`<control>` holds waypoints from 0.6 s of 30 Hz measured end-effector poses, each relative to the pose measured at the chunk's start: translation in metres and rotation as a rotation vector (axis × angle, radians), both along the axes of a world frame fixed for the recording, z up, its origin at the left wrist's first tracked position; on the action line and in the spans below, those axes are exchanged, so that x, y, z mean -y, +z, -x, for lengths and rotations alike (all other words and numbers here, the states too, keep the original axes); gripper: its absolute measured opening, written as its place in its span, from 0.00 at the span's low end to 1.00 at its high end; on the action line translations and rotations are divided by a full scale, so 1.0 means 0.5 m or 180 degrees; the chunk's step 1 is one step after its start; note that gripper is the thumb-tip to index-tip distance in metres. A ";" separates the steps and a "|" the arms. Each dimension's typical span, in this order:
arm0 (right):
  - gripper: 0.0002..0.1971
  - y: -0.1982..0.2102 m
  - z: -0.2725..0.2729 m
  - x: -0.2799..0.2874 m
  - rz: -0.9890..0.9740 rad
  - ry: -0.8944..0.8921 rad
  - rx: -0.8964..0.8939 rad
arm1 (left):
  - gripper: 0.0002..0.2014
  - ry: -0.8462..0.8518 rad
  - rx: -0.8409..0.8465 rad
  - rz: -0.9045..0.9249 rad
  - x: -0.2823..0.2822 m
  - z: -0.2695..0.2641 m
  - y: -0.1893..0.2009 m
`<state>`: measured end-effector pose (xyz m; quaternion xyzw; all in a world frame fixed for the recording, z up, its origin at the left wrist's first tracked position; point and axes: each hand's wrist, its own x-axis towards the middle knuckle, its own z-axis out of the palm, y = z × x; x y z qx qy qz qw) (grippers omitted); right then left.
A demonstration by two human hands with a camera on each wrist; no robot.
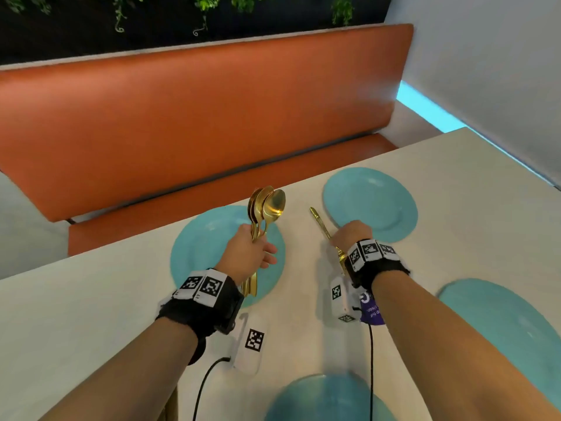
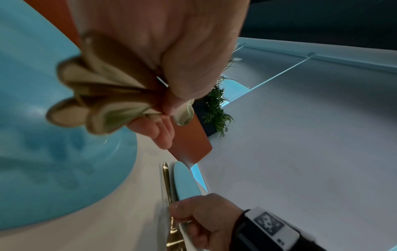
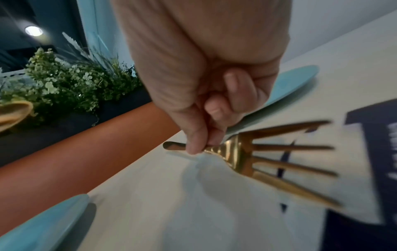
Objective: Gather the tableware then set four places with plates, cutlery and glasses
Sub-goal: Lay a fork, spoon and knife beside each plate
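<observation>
Several gold spoons [image 1: 267, 205] stand bowls-up in a bundle that my left hand [image 1: 261, 247] grips by the handles, above the far-left turquoise plate [image 1: 200, 244]. Their handle ends [image 2: 92, 105] fan out in the left wrist view. My right hand [image 1: 343, 235] pinches a gold fork [image 1: 321, 226] near its neck, low over the white table [image 1: 91, 299], just left of the far-right plate [image 1: 370, 202]. The fork's tines [image 3: 290, 159] point back toward me. Whether the fork touches the table I cannot tell. Two more turquoise plates lie near me, at right [image 1: 501, 329] and at the bottom [image 1: 328, 399].
An orange bench [image 1: 182, 117] runs along the table's far edge, with plants [image 3: 71, 81] behind it. A grey wall [image 1: 485, 71] closes the right side. A purple card [image 1: 372, 312] lies under my right wrist. White tagged pods [image 1: 253, 344] with black cables sit by my wrists.
</observation>
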<state>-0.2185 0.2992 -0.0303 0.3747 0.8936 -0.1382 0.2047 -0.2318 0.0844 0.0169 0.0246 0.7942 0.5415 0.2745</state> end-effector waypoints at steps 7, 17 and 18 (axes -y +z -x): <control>0.12 -0.024 0.038 0.005 0.0080 -0.0332 -0.0381 | 0.06 -0.0038 0.0034 -0.0008 0.003 0.011 -0.013; 0.11 -0.025 0.057 0.031 -0.0120 -0.0481 -0.0767 | 0.04 -0.0022 0.0015 -0.0021 0.016 0.027 -0.020; 0.11 -0.025 0.063 0.031 -0.0123 -0.0494 -0.0787 | 0.04 -0.0014 0.0004 -0.0025 0.017 0.028 -0.020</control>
